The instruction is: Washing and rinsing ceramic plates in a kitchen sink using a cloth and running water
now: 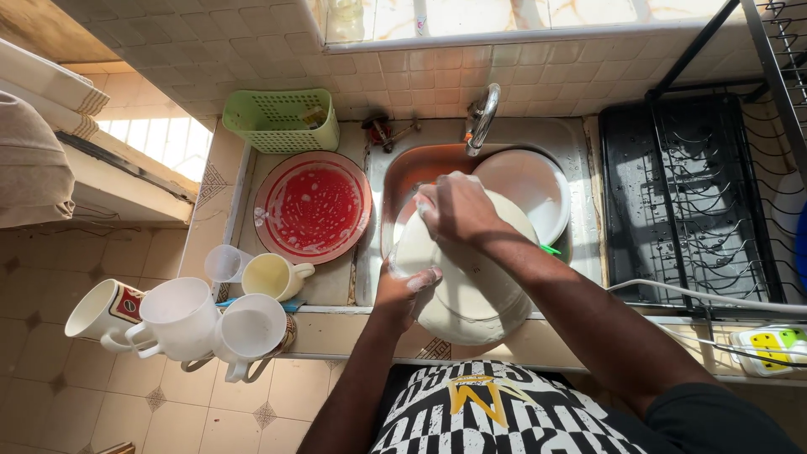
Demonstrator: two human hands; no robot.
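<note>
My left hand [405,290] grips the near left edge of a cream plate [475,290] held tilted over the sink [403,172]. Pressed flat on the plate's upper face is my right hand [454,208], soapy; whether it holds a sponge I cannot tell. A second white plate [530,189] lies in the sink behind it, under the metal tap [481,118]. A green item [551,250] peeks out at the plate's right edge.
A red plate covered in suds [313,207] lies left of the sink, with a green basket [282,120] behind it. Several cups and mugs [181,318] stand at the counter's left front. A black dish rack [689,197] stands at right, a power strip [769,349] near it.
</note>
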